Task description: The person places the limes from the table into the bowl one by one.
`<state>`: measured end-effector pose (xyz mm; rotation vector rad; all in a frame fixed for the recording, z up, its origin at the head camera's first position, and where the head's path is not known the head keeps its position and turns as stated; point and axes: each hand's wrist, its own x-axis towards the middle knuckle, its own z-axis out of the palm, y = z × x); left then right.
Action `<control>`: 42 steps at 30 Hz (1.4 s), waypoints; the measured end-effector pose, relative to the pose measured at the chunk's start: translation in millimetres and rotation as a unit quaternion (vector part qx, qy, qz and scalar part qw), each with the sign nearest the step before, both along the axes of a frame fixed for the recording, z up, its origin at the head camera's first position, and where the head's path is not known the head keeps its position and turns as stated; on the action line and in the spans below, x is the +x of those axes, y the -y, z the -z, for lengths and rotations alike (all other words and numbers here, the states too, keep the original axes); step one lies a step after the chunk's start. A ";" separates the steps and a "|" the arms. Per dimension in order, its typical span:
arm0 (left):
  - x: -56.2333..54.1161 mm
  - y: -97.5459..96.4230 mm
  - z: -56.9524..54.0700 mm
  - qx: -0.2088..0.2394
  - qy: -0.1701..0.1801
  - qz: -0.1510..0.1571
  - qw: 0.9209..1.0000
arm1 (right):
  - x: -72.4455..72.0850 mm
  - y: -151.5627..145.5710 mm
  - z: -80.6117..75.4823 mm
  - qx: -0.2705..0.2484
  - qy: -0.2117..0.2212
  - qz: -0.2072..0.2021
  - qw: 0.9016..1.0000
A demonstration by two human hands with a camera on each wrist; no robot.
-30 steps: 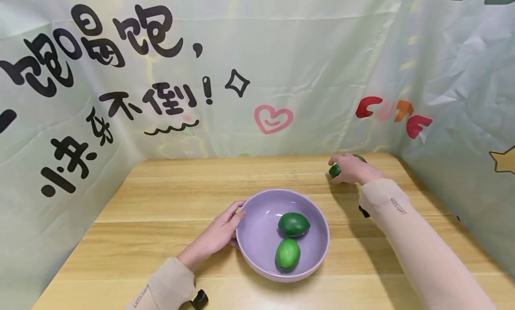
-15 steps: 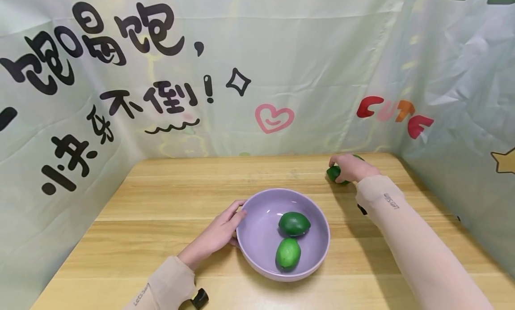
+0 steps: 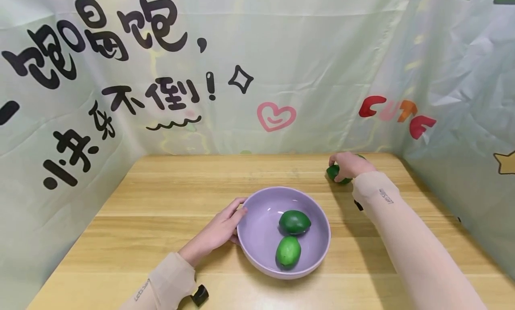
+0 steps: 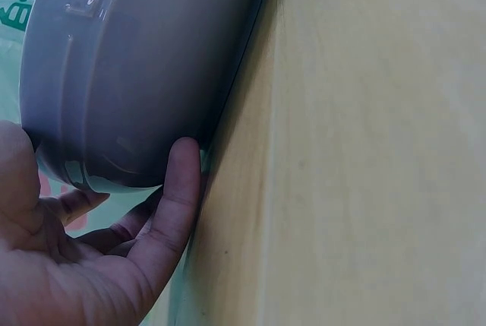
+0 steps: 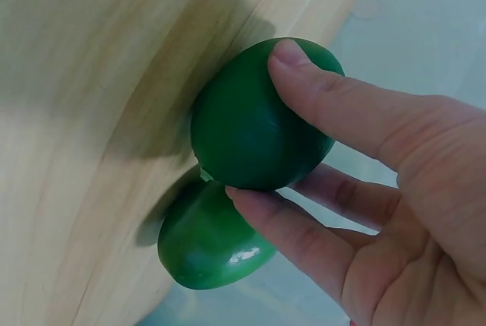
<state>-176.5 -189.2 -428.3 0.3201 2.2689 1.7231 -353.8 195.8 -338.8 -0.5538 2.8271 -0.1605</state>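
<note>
My left hand (image 3: 219,228) grips the lilac bowl (image 3: 257,243) at its left side, thumb over the rim and the other fingers along the outer wall. A dark green lime (image 3: 295,222) and a brighter green lime (image 3: 288,251) lie inside the bowl. At the back right of the table, my right hand (image 3: 348,165) holds another dark green lime (image 5: 250,121) between thumb and fingertips. Right beside that one in the right wrist view is a further green lime (image 5: 213,246), mostly hidden behind my hand in the head view.
The wooden table (image 3: 169,198) reaches back to a pale printed curtain (image 3: 314,59), which also hangs along the left and right sides. Dark wrist devices (image 3: 200,295) sit under both sleeves.
Over the last second my right hand has come slightly nearer, and more of the lime in it shows. My left hand stays on the bowl. The head view has tilted slightly.
</note>
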 end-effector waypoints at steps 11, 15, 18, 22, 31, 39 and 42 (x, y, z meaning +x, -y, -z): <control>-1.5 0.9 0.3 0.002 0.002 0.006 1.000 | -1.2 0.9 -0.2 0.002 0.009 0.017 1.000; -1.5 0.8 0.0 0.004 0.003 0.002 1.000 | -1.6 1.9 0.5 0.004 0.013 0.020 1.000; -1.4 0.8 -0.5 0.003 0.004 0.003 1.000 | -2.0 1.7 1.1 0.007 0.013 0.021 1.000; -1.7 0.8 -0.2 0.002 0.004 0.006 1.000 | -2.4 1.2 1.5 0.008 0.013 0.021 1.000; -1.7 1.6 0.5 0.001 0.007 0.007 1.000 | -1.6 1.6 1.5 0.003 0.010 0.014 1.000; -1.4 1.0 1.0 0.001 0.005 0.009 1.000 | -1.7 0.0 4.4 0.003 0.006 0.014 1.000; -1.7 0.7 0.4 -0.002 0.004 0.007 1.000 | -1.9 -0.7 3.5 0.004 0.005 0.013 1.000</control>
